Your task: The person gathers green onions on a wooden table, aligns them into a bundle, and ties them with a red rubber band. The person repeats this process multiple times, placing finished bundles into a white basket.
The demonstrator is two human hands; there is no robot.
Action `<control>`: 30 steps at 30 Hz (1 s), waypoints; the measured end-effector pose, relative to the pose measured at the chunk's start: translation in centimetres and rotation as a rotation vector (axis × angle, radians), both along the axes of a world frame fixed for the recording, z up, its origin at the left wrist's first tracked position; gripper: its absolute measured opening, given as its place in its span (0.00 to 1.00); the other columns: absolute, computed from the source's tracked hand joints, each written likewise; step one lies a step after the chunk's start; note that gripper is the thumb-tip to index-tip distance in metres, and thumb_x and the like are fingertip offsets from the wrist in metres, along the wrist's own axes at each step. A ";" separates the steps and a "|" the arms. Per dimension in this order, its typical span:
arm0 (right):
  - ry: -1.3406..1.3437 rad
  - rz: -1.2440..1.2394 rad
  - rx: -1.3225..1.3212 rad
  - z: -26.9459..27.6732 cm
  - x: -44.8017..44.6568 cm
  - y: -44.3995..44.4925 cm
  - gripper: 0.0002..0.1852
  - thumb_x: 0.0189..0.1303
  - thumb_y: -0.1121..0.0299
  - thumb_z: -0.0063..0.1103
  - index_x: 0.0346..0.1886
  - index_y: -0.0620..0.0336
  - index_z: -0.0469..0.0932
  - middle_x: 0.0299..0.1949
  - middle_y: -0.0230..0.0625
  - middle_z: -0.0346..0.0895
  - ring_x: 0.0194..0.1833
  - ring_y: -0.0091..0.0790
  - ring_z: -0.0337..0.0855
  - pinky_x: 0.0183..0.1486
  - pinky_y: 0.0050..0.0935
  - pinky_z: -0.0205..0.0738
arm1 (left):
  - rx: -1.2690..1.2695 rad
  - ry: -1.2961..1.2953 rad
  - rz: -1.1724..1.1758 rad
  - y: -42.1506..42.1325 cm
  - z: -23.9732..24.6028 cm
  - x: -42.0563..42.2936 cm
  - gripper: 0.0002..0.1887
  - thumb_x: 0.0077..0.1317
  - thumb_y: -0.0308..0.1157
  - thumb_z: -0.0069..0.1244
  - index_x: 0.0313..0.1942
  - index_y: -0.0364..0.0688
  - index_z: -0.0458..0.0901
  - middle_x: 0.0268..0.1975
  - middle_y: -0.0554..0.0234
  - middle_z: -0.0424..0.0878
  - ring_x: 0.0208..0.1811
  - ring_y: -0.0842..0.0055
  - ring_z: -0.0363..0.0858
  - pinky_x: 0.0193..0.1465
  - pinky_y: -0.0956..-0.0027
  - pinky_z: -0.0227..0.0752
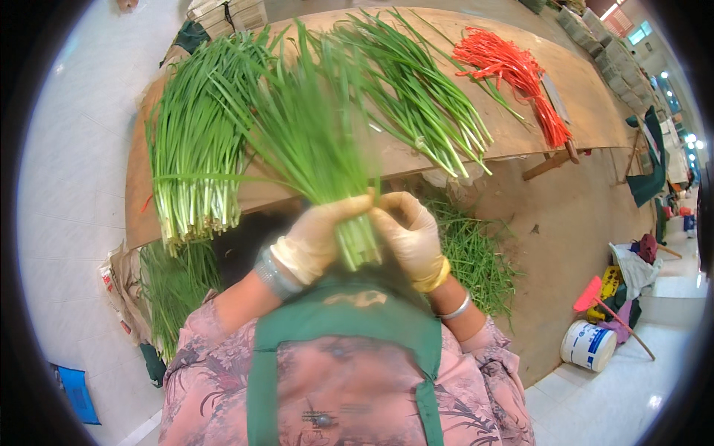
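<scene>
My left hand (318, 234), in a thin pale glove, is closed around the lower stems of a bunch of green garlic chives (329, 150), held upright and blurred at its right side. Against the right side of the same bunch is my gloved right hand (407, 234), its thumb and fingers bent together at the stems; whether it pinches one is unclear. A large pile of chives (195, 145) lies on the wooden table (535, 50) at left. Looser chives (429, 100) lie right of the held bunch. Beyond them is a bundle of red ties (513, 72).
A knife-like tool (558, 103) lies beside the ties, its handle over the table's edge. Chive scraps (474, 251) lie below the table at right. An open sack (120, 290) with greens stands below left. A white bucket (585, 345) and a red-headed broom (588, 294) are at right.
</scene>
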State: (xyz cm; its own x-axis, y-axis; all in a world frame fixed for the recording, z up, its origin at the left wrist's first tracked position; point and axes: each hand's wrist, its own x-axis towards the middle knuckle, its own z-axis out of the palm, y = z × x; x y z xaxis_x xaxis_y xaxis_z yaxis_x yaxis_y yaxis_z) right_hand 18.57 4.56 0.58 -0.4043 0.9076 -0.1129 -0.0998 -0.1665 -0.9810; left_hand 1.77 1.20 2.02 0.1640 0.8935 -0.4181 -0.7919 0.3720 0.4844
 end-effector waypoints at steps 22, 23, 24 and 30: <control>-1.322 -0.156 0.777 4.2 10.7 10.8 0.12 0.71 0.59 0.59 0.42 0.57 0.84 0.32 0.38 0.83 0.31 0.40 0.81 0.39 0.38 0.76 | 0.148 -0.436 0.067 0.1 -0.9 -2.6 0.17 0.80 0.34 0.44 0.62 0.35 0.74 0.26 0.75 0.61 0.25 0.81 0.63 0.46 0.67 0.77; -1.056 -0.141 0.593 4.4 10.8 10.7 0.13 0.71 0.59 0.58 0.41 0.59 0.84 0.30 0.36 0.82 0.30 0.35 0.79 0.37 0.34 0.74 | 0.121 -0.383 0.091 0.1 -0.4 -2.6 0.16 0.80 0.34 0.45 0.61 0.35 0.75 0.26 0.75 0.61 0.25 0.81 0.64 0.46 0.67 0.77; -0.785 -0.111 0.407 5.1 10.5 10.0 0.14 0.72 0.60 0.58 0.40 0.60 0.84 0.28 0.33 0.81 0.29 0.30 0.78 0.35 0.30 0.73 | 0.090 -0.327 0.124 -0.2 0.0 -2.5 0.15 0.79 0.34 0.46 0.59 0.36 0.76 0.26 0.75 0.62 0.26 0.80 0.66 0.46 0.67 0.77; -0.113 0.112 -0.014 7.1 6.0 2.1 0.13 0.73 0.63 0.59 0.40 0.65 0.85 0.28 0.27 0.79 0.29 0.18 0.73 0.33 0.20 0.68 | 0.033 0.042 0.037 -1.1 1.4 -0.4 0.15 0.72 0.31 0.55 0.57 0.39 0.78 0.44 0.61 0.87 0.39 0.74 0.85 0.52 0.64 0.81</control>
